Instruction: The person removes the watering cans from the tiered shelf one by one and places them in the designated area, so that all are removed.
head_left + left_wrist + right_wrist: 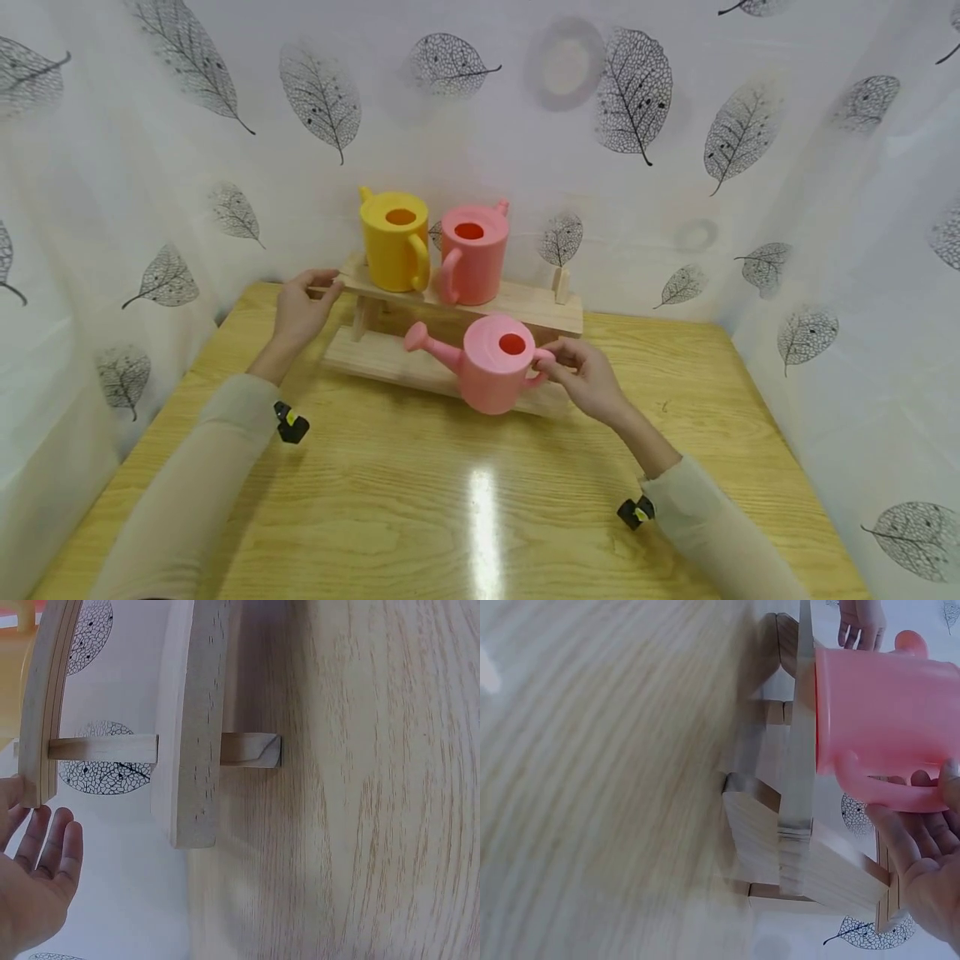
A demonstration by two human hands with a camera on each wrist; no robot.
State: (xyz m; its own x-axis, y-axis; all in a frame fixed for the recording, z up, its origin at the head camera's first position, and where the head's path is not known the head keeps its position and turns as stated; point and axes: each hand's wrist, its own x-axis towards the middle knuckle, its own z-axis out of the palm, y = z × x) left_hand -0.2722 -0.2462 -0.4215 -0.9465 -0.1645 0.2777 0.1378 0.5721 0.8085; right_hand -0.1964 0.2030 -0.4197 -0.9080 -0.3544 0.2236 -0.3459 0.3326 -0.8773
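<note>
A pink watering can (491, 379) with its spout toward the left is in my right hand (588, 379), which pinches the handle between thumb and fingers. In the right wrist view the can (885, 712) stands close to the lower board, with the thumb on the handle (900, 796). My left hand (300, 312) grips the left end of the upper board of a wooden two-tier rack (536, 307). In the left wrist view the board's end (37, 772) sits at the left hand (37, 885), with several fingertips close beneath it.
On the upper board stand a yellow watering can (390, 250) and another pink watering can (480, 262). A small wooden upright (561, 285) rises at the board's right end. The rack stands on a wood-grain table (375, 500), before a white leaf-print curtain (480, 133).
</note>
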